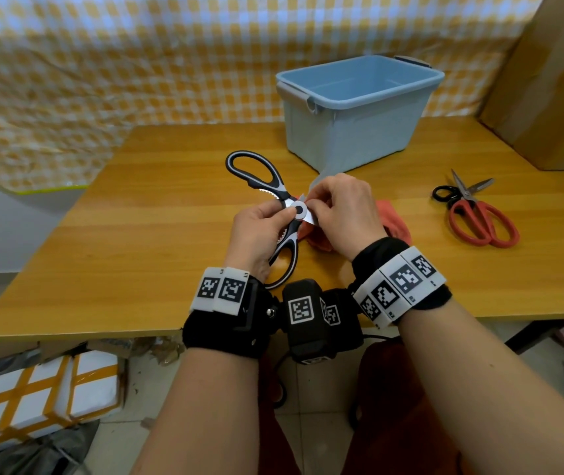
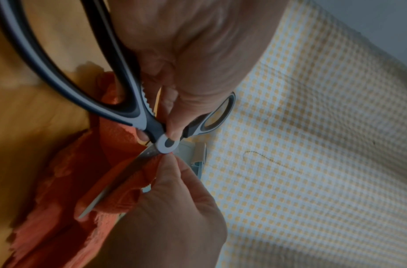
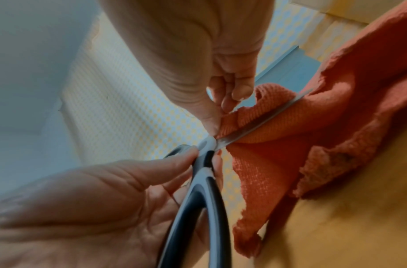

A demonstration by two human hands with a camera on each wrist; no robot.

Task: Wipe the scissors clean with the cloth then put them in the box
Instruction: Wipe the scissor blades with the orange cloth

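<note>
- The left hand (image 1: 256, 231) grips the black-and-grey scissors (image 1: 275, 204) close to the round pivot; thumb on top, fingers curled beneath the near handle; the left wrist view shows the thumb tip pressed right at the pivot disc.
- The scissors are held above the wooden table (image 1: 157, 234), handles spread wide apart; one loop points away toward the far side, the other comes back toward the person's wrist.
- The right hand (image 1: 342, 214) pinches the orange cloth (image 1: 397, 224) around a blade just past the pivot; thumb and fingertips are closed together on the fabric, with the metal between the folds (the right wrist view shows the blade running out through the cloth).
- The rest of the cloth hangs down under the right hand and bunches on the table; most of it is hidden from the head view.
- The pale blue box (image 1: 352, 132) stands open at the far side of the table, beyond the hands and apart from them; nothing shows inside it.
- A second pair, the red-handled scissors (image 1: 479, 217), lies flat on the table to the right, blades partly open, well apart from both hands.
</note>
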